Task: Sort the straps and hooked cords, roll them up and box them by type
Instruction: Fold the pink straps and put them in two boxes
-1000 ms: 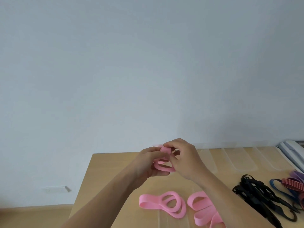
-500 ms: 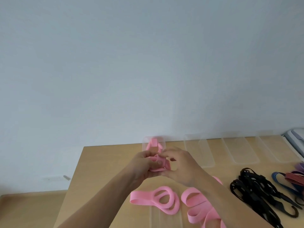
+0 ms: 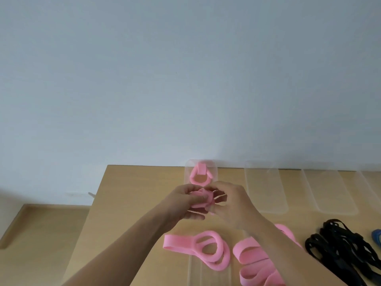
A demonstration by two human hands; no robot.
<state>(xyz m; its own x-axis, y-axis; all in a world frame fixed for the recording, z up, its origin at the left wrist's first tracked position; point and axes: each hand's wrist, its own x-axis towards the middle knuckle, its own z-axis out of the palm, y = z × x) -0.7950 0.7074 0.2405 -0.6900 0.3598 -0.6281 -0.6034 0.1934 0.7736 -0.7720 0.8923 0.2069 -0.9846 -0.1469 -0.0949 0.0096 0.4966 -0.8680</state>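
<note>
Above the near-left part of the worktop, both hands meet around a small pink strap roll. Left hand curls its fingers round the roll from the left; right hand pinches it from the right, fingers bent. Just beyond them, a clear box against the wall holds one rolled pink strap. Three more clear boxes line up to the right. Nearer, loose pink straps lie in loops, one partly across a clear lid. Far right: a heap of black hooked cords, with a blue cord at the edge.
</note>
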